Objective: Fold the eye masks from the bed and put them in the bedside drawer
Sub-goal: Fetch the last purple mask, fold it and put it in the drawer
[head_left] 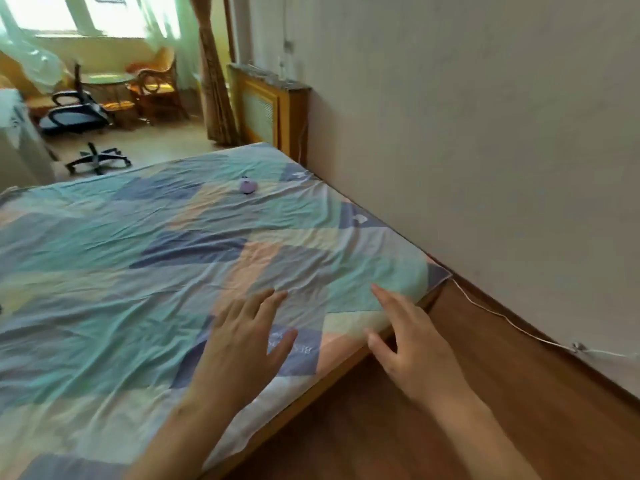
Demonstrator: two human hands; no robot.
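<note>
The person leans over the near corner of the bed (104, 244), which is covered by a wrinkled patchwork sheet (166, 306) in teal, blue, peach and cream.

Left hand (242, 344): palm down over the sheet, fingers spread and extended, holding nothing. Whether it presses on the fabric or hovers just above it cannot be told.

Right hand (412, 344): also open and empty, fingers straight and pointing away from the person, placed at the bed's edge near the corner, with the thumb down toward the wooden bed frame (311, 396).

A small purple object (248, 186), probably one of the eye masks, lies on the sheet toward the far side of the bed, well apart from both hands. It is too small and blurred to tell whether it is folded.

The bed's right side runs along a pale wall (485, 133). A white cord (512, 323) trails along the foot of that wall above the wooden floor (415, 445). Beyond the bed stand a wooden radiator cover (266, 112), a brown curtain (214, 81), a wicker armchair (156, 84) and an overturned black office chair (79, 112), its wheeled base (98, 160) lying apart on the floor beneath a bright window (86, 12).
</note>
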